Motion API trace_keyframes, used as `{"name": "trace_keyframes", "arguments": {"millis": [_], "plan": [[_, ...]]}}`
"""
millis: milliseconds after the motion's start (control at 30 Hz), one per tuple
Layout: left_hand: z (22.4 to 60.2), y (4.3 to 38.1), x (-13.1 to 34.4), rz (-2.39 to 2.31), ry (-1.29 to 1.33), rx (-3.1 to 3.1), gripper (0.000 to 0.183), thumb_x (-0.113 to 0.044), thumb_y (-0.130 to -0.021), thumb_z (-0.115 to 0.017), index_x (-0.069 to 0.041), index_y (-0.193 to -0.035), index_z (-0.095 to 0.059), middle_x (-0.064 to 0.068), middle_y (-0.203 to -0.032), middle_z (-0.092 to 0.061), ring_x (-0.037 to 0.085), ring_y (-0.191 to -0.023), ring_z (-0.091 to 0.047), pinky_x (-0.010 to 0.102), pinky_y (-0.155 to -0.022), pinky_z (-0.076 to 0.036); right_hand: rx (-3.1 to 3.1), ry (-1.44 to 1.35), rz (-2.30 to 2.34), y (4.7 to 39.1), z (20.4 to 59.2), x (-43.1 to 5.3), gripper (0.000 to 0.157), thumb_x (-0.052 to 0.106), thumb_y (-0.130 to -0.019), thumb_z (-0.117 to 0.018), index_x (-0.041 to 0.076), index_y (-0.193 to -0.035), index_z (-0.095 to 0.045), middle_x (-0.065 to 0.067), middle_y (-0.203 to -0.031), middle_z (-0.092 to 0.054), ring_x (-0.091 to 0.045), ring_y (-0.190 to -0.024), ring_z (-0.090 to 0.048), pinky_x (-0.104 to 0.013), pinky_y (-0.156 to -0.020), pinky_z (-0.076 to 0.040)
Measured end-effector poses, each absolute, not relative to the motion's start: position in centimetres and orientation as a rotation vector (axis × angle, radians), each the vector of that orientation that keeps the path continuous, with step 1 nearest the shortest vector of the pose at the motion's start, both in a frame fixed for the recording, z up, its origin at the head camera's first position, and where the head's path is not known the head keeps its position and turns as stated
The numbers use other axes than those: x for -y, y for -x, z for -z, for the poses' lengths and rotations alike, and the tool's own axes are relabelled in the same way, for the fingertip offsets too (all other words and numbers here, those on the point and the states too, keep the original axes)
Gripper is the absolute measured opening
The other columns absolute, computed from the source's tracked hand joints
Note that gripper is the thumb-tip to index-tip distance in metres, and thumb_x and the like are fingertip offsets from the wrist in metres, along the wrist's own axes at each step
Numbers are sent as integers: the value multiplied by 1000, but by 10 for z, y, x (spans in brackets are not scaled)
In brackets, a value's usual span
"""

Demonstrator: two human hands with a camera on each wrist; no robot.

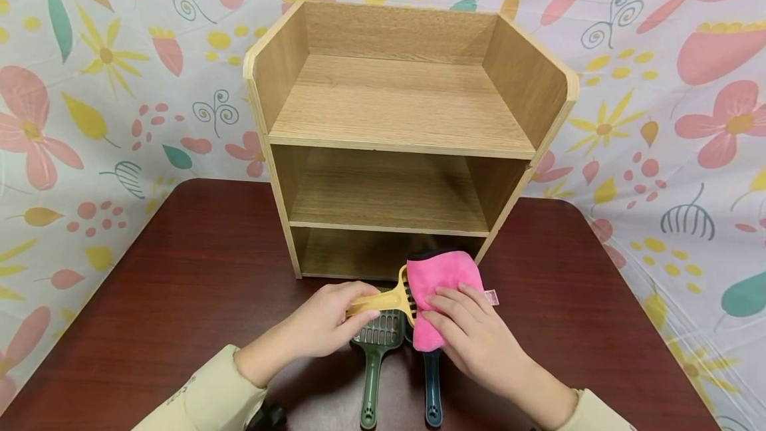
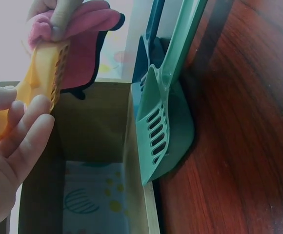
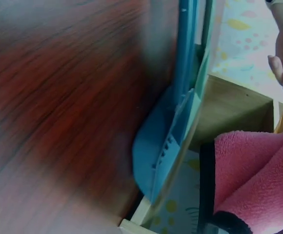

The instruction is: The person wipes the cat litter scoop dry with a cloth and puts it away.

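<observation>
My left hand [image 1: 329, 318] grips a yellow slotted litter scoop [image 1: 389, 300] by its handle, holding it above the table. Over the scoop's slotted head lies a pink cloth [image 1: 443, 285] with a dark edge, which my right hand [image 1: 473, 334] pinches around it; the cloth hides part of the head. Below them, a green litter scoop [image 1: 372, 371] and a dark blue litter scoop [image 1: 433, 384] rest on the table, handles toward me. In the left wrist view the green scoop [image 2: 161, 122] shows its slots; the blue scoop [image 3: 163, 141] appears in the right wrist view.
A wooden shelf unit [image 1: 395, 145] with bare shelves stands at the back of the dark red-brown table [image 1: 197, 251], just behind the scoops. A flower-patterned curtain [image 1: 120, 85] hangs behind and along both sides. A small black object [image 1: 268, 416] lies by the left sleeve.
</observation>
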State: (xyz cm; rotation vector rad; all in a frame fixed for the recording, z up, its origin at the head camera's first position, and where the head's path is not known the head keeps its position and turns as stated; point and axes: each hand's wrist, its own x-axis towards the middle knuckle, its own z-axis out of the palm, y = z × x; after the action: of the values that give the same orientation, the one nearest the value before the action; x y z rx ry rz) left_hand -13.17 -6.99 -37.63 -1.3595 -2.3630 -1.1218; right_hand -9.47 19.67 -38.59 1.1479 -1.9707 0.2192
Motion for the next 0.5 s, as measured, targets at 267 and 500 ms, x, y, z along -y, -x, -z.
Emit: {"name": "trace_keyframes", "arguments": {"millis": [267,500], "plan": [[377,132,72,1110,1384,2378,21,-14,-90,-62,-4,-109,-61,0,-85,-64,-1,-62,-44,9,-57,-41,1988,-1151,-229,97,388,-204,31,14,-98,-38,3,-100,-67,-12,-106,-67,-31,-103,-60,-46,-98,-36],[377,133,75,1144,1391,2370,22,-14,-90,-62,-3,-109,-61,1,-84,-65,-1,-63,-47,10,-58,-42,1961,-1164,-236,100,386,-213,31,12,-97,-38,3,-99,-67,-12,-104,-67,-31,-102,-60,-46,-101,-36]]}}
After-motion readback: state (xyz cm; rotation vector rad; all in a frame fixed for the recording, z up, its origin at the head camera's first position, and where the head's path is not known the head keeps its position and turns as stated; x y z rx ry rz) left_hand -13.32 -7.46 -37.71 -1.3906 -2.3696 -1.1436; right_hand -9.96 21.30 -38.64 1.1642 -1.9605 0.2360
